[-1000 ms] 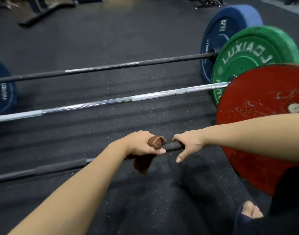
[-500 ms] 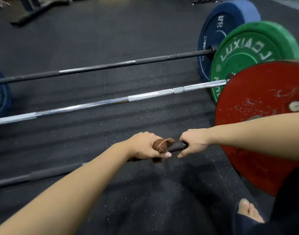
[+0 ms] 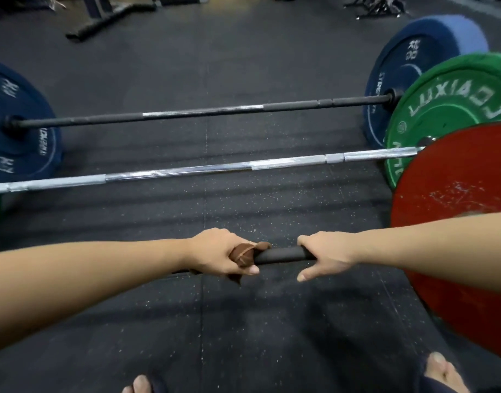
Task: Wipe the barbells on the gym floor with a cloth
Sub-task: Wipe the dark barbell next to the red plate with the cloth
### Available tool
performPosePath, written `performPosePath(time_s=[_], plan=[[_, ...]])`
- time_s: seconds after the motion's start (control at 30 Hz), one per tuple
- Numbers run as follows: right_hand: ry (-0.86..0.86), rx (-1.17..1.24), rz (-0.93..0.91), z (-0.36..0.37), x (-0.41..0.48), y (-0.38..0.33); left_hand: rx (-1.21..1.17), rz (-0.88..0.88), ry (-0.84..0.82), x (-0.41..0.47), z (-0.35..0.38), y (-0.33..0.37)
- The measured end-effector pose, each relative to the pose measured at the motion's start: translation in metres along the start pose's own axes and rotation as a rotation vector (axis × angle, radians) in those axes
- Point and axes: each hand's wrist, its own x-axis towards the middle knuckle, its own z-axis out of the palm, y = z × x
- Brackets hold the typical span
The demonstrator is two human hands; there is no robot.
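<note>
Both arms were out low over the near bar point(image 3: 280, 254), a black shaft running across just above the speckled rubber floor point(image 3: 243, 321). The left hand point(image 3: 221, 253) was clamped round that shaft with the brown cloth point(image 3: 243, 253) bunched between palm and metal. Folds poked out past the knuckles, a corner hung below the thumb, and the thumb tip lay across the fabric. Just beside it, with a short bare stretch of bar between them, the right hand point(image 3: 325, 255) gripped the same shaft. Its fingers curled over the top and its thumb pointed down, off the metal. Past the right wrist stood the scuffed red plate point(image 3: 456, 236), partly covered by the forearm.

Beyond both hands lay 2 more bars. The silver barbell point(image 3: 186, 173) came first, running into a green plate point(image 3: 447, 109) beyond the right hand. Farther out was the far black barbell point(image 3: 201, 112), with a blue plate point(image 3: 399, 66) at its right end and a second blue plate point(image 3: 16, 123) out beyond the left forearm. Bare toes point(image 3: 439, 370) showed below the right arm.
</note>
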Motion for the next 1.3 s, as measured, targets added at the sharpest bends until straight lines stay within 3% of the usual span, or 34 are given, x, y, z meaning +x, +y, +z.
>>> performPosePath(time_s=[0.17,0.37,0.43,0.77,1.07,1.3], plan=[[-0.025,-0.072,-0.013,-0.015,0.005,-0.026,0.069,0.142,0.112,-0.008,0.005,-0.008],[0.398,-0.143,0.043,0.016,0.033,-0.057,0.002,0.068,0.093,-0.032,0.006,-0.056],[0.459,-0.191,0.062,0.021,0.035,-0.056,0.004,0.070,0.111,-0.032,0.006,-0.059],[0.481,-0.200,0.099,0.020,0.036,-0.058,0.084,0.073,0.096,-0.013,0.002,-0.024],[0.580,-0.248,0.090,0.027,0.039,-0.055,0.060,-0.032,0.178,-0.076,0.011,-0.088],[0.613,-0.302,0.108,0.027,0.039,-0.056,0.138,-0.014,0.142,-0.054,0.007,-0.059]])
